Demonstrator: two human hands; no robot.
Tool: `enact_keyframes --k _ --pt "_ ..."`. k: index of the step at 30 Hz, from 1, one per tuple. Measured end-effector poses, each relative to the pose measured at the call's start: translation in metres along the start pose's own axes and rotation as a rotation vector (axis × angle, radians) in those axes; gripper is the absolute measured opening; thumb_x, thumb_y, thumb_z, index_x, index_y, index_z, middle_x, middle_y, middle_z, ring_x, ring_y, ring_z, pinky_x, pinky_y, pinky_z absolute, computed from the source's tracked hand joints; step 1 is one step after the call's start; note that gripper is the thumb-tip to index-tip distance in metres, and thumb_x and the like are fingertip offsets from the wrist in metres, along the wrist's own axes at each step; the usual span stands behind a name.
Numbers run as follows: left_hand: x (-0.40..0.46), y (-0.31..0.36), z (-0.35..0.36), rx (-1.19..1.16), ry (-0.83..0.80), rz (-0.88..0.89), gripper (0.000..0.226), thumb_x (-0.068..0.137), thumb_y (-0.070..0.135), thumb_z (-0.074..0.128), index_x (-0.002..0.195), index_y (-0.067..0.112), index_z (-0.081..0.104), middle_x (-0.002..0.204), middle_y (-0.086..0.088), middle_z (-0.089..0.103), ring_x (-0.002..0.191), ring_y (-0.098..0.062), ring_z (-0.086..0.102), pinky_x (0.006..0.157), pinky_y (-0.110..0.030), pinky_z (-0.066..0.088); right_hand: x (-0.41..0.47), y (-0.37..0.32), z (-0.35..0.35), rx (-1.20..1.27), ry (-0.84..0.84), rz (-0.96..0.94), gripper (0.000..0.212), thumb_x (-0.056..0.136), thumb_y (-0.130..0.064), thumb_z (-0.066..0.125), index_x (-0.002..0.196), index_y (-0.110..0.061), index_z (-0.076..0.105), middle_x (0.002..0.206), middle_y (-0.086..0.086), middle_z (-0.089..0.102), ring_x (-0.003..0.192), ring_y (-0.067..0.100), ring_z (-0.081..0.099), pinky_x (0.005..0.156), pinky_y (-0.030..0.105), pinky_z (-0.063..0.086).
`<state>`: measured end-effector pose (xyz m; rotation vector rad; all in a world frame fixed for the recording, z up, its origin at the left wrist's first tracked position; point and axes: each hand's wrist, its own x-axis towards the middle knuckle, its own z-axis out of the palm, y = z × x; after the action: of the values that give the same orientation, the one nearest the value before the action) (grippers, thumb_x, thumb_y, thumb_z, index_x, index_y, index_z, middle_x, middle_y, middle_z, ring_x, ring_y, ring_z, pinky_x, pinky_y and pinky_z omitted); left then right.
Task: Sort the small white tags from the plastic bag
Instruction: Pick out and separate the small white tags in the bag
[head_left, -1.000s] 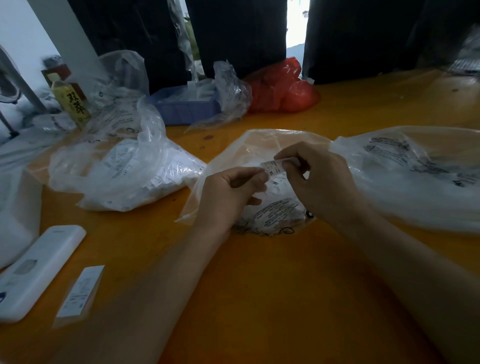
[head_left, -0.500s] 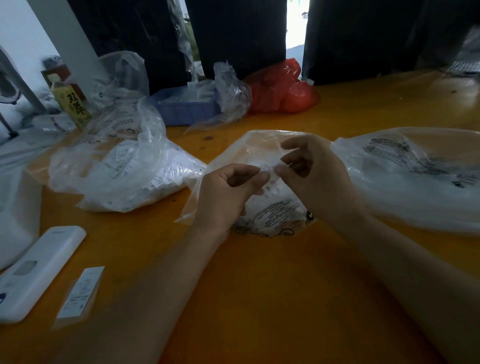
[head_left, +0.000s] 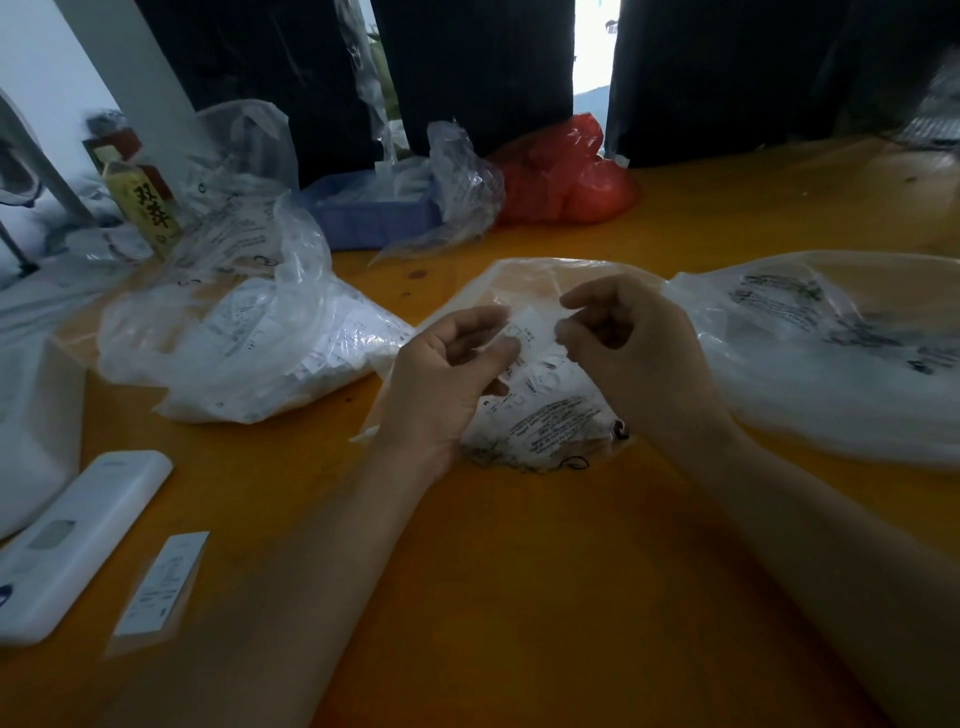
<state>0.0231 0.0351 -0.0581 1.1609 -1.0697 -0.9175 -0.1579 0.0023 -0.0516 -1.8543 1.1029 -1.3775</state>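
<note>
Hands ×2, L (head_left: 441, 374) & R (head_left: 631, 343), fingers of both pinching 1 white tag (head_left: 532, 328) above 1 plastic bag (head_left: 545, 415).

**Plastic film over a smooth orange top**

The tabletop (head_left: 519, 571) looked smooth, faintly glossy orange. The plastic bag (head_left: 545, 415) was thin, crinkled, translucent film with black print. The white tag (head_left: 530, 325) seemed matt paper. The red bag (head_left: 561, 176) at the far edge shone.

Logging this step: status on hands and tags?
Left hand and right hand both pinching one white tag over the middle bag. Nothing in the way.
</note>
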Motion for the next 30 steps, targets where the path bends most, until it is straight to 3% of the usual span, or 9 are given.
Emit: enact_keyframes --k 4,7,8,11,15,17,21,27,30 --pt "-0.001 0.012 -0.008 0.388 0.195 0.377 0.03 0.094 0.009 0.078 0.121 0.023 0.073 0.111 0.007 0.077 0.089 -0.013 0.076 0.068 -0.025 0.063 0.004 0.003 -0.005 -0.008 0.089 -0.012 0.014 0.096 -0.025 0.068 0.109 -0.028 0.062 0.084 -0.011 0.069 0.076 0.002 0.066 0.064 0.014 0.051" --pt "0.014 0.038 -0.046 0.672 0.587 0.883 0.022 0.098 0.006 0.069 0.119 0.009 0.071 0.126 0.001 0.066 0.112 -0.017 0.071 0.086 -0.031 0.063 0.007 0.002 -0.015 -0.095 0.2 -0.058 0.01 0.099 -0.024 0.063 0.106 -0.03 0.06 0.083 -0.014 0.064 0.075 0.005 0.061 0.059 0.014 0.047" --pt "0.022 0.046 -0.067 0.71 0.745 0.943 0.02 0.099 0.007 0.066 0.118 0.008 0.072 0.127 -0.001 0.067 0.116 -0.016 0.068 0.09 -0.027 0.06 0.009 0.0 -0.02 -0.127 0.234 -0.076 0.01 0.099 -0.023 0.061 0.106 -0.029 0.059 0.083 -0.014 0.063 0.076 0.007 0.059 0.059 0.015 0.047" --pt "0.039 0.059 -0.129 0.689 1.025 0.617 0.029 0.099 0.019 0.06 0.126 0.016 0.072 0.131 -0.001 0.072 0.12 -0.01 0.068 0.095 -0.025 0.058 0.019 -0.001 -0.039 -0.365 0.275 -0.119 0.01 0.1 -0.021 0.057 0.11 -0.02 0.06 0.083 -0.011 0.058 0.07 0.012 0.054 0.06 0.025 0.044" --pt "0.037 0.042 -0.154 0.929 0.834 0.214 0.036 0.1 0.009 0.06 0.134 0.01 0.072 0.135 -0.013 0.071 0.126 -0.028 0.066 0.107 -0.036 0.051 0.035 0.007 -0.08 -0.98 0.051 0.178 0.021 0.101 -0.019 0.05 0.086 -0.006 0.056 0.072 0.007 0.057 0.06 0.023 0.054 0.052 0.028 0.036" --pt "0.036 0.04 -0.145 0.958 0.77 0.16 0.034 0.1 0.004 0.059 0.131 0.009 0.074 0.133 -0.015 0.072 0.126 -0.031 0.065 0.106 -0.032 0.045 0.035 0.01 -0.095 -1.123 -0.094 0.328 0.028 0.096 -0.008 0.053 0.068 -0.004 0.055 0.064 0.014 0.055 0.056 0.027 0.054 0.05 0.028 0.034" --pt "0.04 0.039 -0.135 1.04 0.699 0.117 0.036 0.105 0.011 0.049 0.132 0.01 0.073 0.135 -0.018 0.07 0.129 -0.039 0.06 0.11 -0.046 0.044 0.037 0.016 -0.108 -1.18 -0.169 0.401 0.03 0.087 0.007 0.053 0.06 -0.005 0.051 0.063 0.017 0.054 0.058 0.028 0.055 0.053 0.031 0.038" --pt "0.044 0.039 -0.123 1.223 0.713 0.013 0.05 0.11 0.024 0.029 0.131 0.0 0.068 0.128 -0.034 0.062 0.129 -0.046 0.05 0.109 -0.056 0.032 0.038 0.033 -0.102 -1.21 -0.217 0.42 0.031 0.092 -0.012 0.064 0.066 -0.01 0.046 0.08 0.013 0.058 0.07 0.028 0.054 0.063 0.034 0.042" --pt "0.041 0.04 -0.113 1.269 0.69 0.049 0.054 0.109 0.026 0.024 0.144 0.005 0.059 0.154 -0.025 0.05 0.154 -0.038 0.027 0.116 -0.059 0.022 0.04 0.033 -0.099 -1.205 -0.183 0.447 0.03 0.092 -0.011 0.064 0.069 -0.012 0.046 0.085 0.014 0.058 0.072 0.029 0.056 0.059 0.034 0.044"
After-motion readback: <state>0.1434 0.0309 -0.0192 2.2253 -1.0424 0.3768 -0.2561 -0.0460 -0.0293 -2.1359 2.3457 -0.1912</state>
